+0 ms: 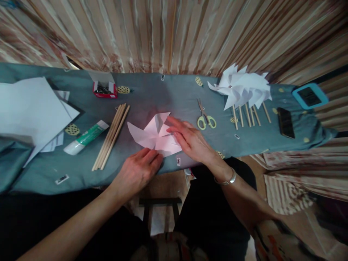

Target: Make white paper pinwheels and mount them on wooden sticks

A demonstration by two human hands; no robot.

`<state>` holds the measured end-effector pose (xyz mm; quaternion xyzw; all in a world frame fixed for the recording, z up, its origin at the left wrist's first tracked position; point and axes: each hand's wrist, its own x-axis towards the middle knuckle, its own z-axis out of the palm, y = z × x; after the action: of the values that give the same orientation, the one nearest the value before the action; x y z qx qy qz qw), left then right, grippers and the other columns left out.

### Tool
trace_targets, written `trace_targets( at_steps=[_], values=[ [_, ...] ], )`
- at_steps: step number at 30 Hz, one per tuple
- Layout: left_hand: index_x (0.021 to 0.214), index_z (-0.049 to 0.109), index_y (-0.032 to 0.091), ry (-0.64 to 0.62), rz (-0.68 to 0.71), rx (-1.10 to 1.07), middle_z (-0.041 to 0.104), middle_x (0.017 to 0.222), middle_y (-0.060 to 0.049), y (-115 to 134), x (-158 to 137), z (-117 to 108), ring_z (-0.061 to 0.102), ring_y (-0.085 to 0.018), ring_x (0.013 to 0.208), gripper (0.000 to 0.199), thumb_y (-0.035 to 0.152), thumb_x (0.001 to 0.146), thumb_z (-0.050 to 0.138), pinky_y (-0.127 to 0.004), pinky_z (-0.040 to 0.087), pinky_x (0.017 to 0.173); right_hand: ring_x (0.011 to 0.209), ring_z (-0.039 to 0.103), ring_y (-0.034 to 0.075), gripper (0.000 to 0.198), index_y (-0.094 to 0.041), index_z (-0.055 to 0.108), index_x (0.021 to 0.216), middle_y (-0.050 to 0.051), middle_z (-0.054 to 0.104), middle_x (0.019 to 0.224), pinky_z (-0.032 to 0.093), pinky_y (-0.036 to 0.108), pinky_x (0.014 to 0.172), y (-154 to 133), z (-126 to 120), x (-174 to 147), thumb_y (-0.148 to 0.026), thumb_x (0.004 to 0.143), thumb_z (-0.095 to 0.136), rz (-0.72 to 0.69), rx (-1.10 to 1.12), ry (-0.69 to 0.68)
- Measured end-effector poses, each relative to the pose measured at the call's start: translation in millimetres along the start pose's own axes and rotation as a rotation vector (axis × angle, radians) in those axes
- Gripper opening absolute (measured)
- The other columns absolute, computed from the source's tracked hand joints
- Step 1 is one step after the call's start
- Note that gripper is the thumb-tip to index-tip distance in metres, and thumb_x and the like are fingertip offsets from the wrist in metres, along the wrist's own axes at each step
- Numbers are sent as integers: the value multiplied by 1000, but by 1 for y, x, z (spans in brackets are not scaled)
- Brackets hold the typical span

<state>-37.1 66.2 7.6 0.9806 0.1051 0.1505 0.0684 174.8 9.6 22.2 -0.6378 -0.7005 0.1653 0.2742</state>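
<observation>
A white paper pinwheel (156, 136) lies in the middle of the cloth-covered table, its corners folded in toward the centre. My left hand (143, 166) is at its lower edge, fingers curled and closed on the paper. On the right side, my right hand (191, 139) has thumb and fingers closed on a blade of the same pinwheel. Several thin wooden sticks (111, 137) lie bunched to the left. Green-handled scissors (206, 117) rest, blades pointing away, to the right of the pinwheel.
A glue stick (87, 137) and white paper sheets (35, 112) lie on the left. Behind the sticks stands an open red box (105, 90) of small dark items. Several pinwheels on sticks (244, 87), a phone (286, 122) and a blue-framed device (310, 96) are at right. Curtains (163, 36) hang behind.
</observation>
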Motion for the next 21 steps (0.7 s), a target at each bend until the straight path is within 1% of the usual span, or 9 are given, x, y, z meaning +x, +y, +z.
trace_targets(
  at_steps=[3,7,10,13,17,19,21],
  values=[
    [96,64,10,20,-13,-20,65,89,-9,-1,0,-2,62,-19,76,16,13,93,48,-30,54,64,112,60,21,46,-18,37,143,6,72,115,47,44,100,4,-2,0,-21,98,39,63,90,-33],
    [94,63,11,14,-40,-44,65,89,-9,-2,-1,-3,63,-18,75,19,14,95,45,-28,55,63,110,63,16,49,-22,32,146,5,69,120,51,37,95,10,-9,-2,-20,97,39,161,306,-39],
    [94,63,11,0,-48,-61,65,89,-9,-3,-2,-4,63,-18,75,20,15,96,44,-28,56,64,108,64,17,54,-24,31,146,5,69,120,53,36,90,13,-17,-5,-17,94,43,170,389,-53],
    [97,63,11,-17,-39,-97,65,89,-8,-5,-5,-7,64,-17,76,20,14,96,44,-28,56,67,108,65,18,62,-24,33,146,4,71,115,53,38,92,11,-25,-9,-12,88,49,171,370,-102],
    [93,64,12,0,-38,-123,64,87,-7,-9,-6,-10,63,-15,73,23,15,97,42,-26,55,66,117,60,18,70,-24,32,148,3,71,115,49,39,99,-3,-32,-17,-6,82,52,179,232,-160],
    [90,64,12,23,-34,-121,64,85,-7,-10,-6,-12,63,-15,72,25,16,97,41,-26,55,64,118,60,19,72,-24,31,148,3,72,115,50,39,99,-9,-32,-20,-7,82,54,165,194,-180],
    [88,65,12,25,-33,-122,64,84,-7,-10,-6,-12,62,-15,72,26,16,97,40,-27,55,64,114,62,18,72,-26,32,148,2,73,111,49,40,100,-12,-30,-23,-10,83,58,147,205,-186]
  ],
)
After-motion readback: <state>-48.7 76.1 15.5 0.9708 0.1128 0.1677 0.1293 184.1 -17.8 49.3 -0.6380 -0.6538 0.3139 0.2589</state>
